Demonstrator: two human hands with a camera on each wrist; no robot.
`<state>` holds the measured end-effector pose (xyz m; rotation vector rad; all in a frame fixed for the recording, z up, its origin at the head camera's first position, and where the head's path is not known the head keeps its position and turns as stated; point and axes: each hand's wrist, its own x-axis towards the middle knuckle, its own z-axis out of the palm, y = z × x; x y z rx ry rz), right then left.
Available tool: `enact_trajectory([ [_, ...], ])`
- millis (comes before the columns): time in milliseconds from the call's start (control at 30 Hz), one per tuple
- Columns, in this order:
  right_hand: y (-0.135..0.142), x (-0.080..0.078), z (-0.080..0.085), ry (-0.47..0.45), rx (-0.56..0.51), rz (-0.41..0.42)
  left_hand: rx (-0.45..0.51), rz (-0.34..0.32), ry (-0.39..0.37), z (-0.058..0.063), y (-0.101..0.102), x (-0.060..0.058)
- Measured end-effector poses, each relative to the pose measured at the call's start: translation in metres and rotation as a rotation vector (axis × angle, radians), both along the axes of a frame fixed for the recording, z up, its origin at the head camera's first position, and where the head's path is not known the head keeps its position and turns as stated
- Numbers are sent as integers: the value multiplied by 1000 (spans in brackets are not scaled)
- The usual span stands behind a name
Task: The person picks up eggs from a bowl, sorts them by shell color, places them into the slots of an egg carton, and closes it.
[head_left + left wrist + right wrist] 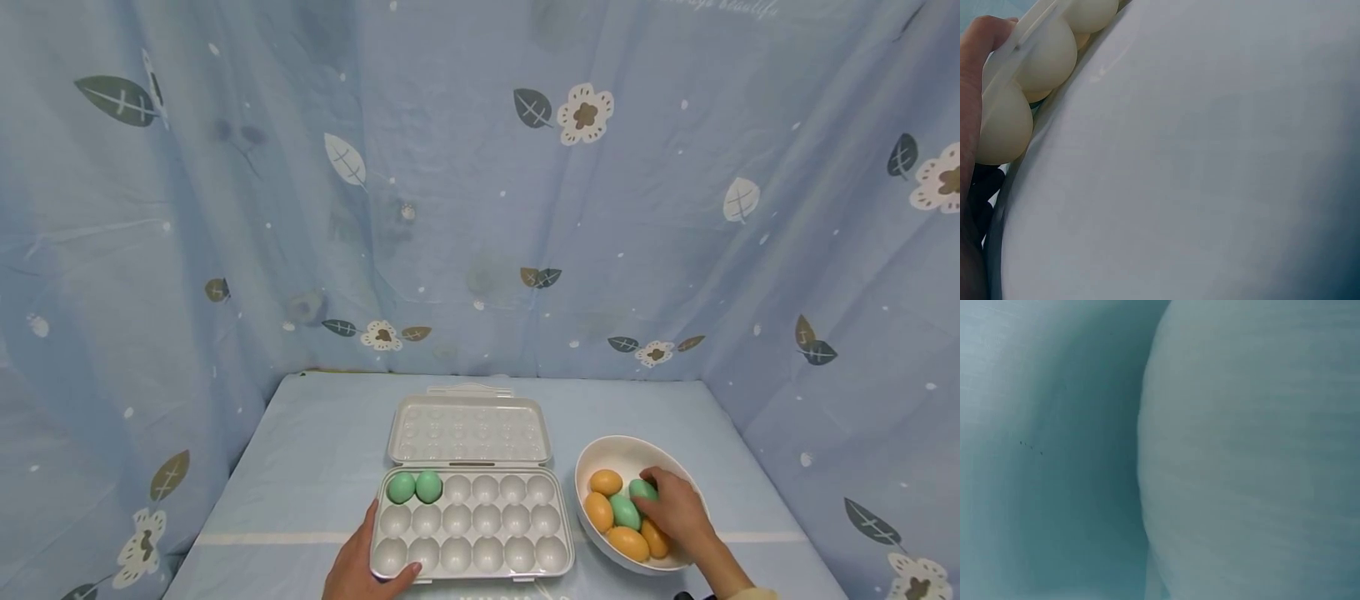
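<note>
A plastic egg box (486, 521) lies on the table with its clear lid (470, 429) folded back. Two green eggs (428, 487) sit in the leftmost cups of its back row. My left hand (363, 562) grips the box's front left corner, thumb over the front edge; the left wrist view shows the thumb on the rim beside the rounded cup undersides (1047, 59). To the right, my right hand (678, 508) reaches into a white bowl (622, 450) and pinches a green egg (642, 490). Another green egg (625, 512) and several orange eggs (628, 543) lie in the bowl.
A pale blue cloth (322, 450) with a white stripe covers the table. Flowered blue curtains (465, 208) hang behind it and at both sides. Part of a black object (683, 596) shows by the right forearm. Only pale cloth (1247, 456) fills the right wrist view.
</note>
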<state>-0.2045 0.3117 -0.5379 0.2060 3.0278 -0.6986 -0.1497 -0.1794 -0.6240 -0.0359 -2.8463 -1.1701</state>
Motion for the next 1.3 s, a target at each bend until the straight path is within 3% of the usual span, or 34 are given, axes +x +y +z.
enact_trajectory([
  [300,-6,-1,-1,-29,-24,-41,-8,-2,17,1,1,0],
  [733,-13,-6,19,26,-31,-20,17,-11,-14,8,0,1],
  [1300,-48,-17,30,164,-256,0,43,-22,4,4,-2,0],
])
